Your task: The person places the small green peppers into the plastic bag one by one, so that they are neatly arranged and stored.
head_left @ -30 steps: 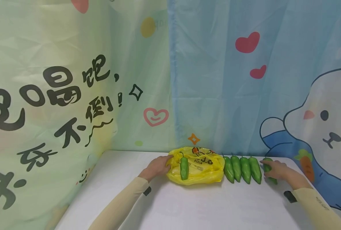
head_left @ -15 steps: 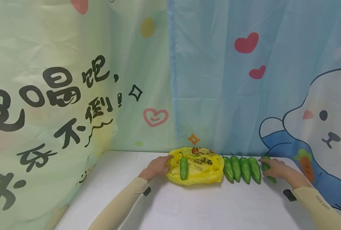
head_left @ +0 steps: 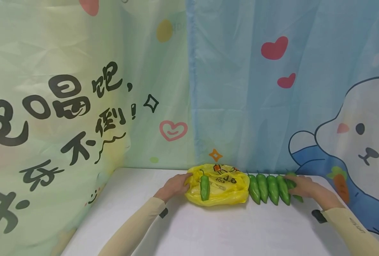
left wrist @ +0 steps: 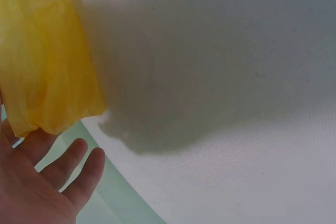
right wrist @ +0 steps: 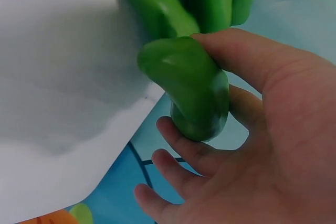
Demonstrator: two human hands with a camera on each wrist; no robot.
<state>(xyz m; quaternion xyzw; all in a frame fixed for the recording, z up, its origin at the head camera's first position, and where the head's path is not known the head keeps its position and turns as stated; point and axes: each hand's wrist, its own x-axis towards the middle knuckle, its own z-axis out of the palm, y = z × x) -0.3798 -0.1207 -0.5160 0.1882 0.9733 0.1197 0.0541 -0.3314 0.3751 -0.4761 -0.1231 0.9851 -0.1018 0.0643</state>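
Note:
My right hand (head_left: 306,188) pinches a green pepper (right wrist: 191,87) between thumb and fingers at the right end of a row. In the right wrist view the other fingers are spread below it, and the thumb tip is close to a neighbouring pepper (right wrist: 157,6). Several green peppers (head_left: 272,190) lie side by side right of a crumpled yellow plastic bag (head_left: 232,197). One more pepper (head_left: 204,187) lies at the bag's left part. My left hand (head_left: 173,185) grips the bag's left edge; in the left wrist view two fingers stick out loosely beneath the yellow plastic (left wrist: 47,61).
The white tabletop (head_left: 234,227) stretches in front of the bag and peppers. Right behind its far edge hangs a printed curtain (head_left: 221,106), with a rabbit picture on the right. Both wrists carry small black devices (head_left: 319,216).
My right hand has moved slightly left, bringing its pepper up against the row's last one. The left hand and the bag have stayed in place.

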